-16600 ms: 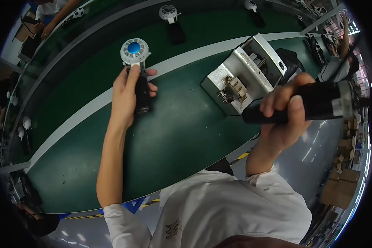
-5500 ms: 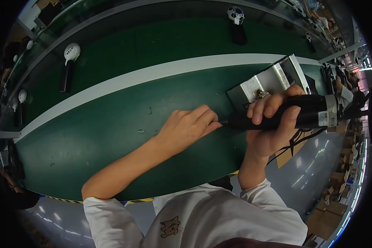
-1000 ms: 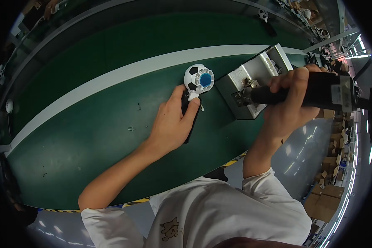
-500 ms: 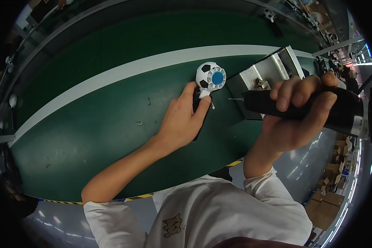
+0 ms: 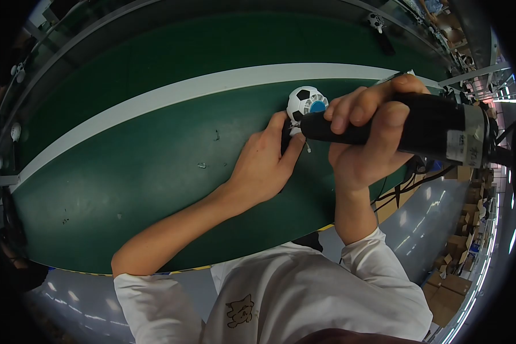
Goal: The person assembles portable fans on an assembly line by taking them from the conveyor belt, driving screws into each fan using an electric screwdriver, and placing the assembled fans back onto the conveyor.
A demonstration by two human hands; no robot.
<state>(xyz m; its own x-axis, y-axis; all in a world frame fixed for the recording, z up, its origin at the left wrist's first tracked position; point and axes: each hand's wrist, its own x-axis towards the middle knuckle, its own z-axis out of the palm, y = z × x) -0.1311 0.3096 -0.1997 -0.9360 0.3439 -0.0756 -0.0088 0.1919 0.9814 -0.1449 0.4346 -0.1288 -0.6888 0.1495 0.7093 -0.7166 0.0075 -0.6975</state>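
Observation:
A small fan [image 5: 304,103] with a black-and-white football-patterned head and a blue centre lies on the green worktable [image 5: 172,166]. Around its dark handle my left hand [image 5: 264,157] is closed, thumb at the white neck. My right hand [image 5: 372,129] grips a black electric screwdriver [image 5: 430,129], held level, its tip at the fan's neck. Whether the tip touches a screw is hidden. A short thin wire with a small connector sticks out beside the neck. The metal box behind the right hand is almost wholly covered.
Beyond the white rail [image 5: 212,83] runs a green belt [image 5: 183,51] with another football-patterned fan [image 5: 376,23] at the far right. A further white fan [image 5: 16,133] is at the far left. Small scraps lie on the worktable. Black cables hang right; cardboard boxes [image 5: 450,292] stand on the floor.
The screwdriver in my right hand has moved from the metal box leftward to the fan's neck, and now hides most of the box. My left hand still holds the fan.

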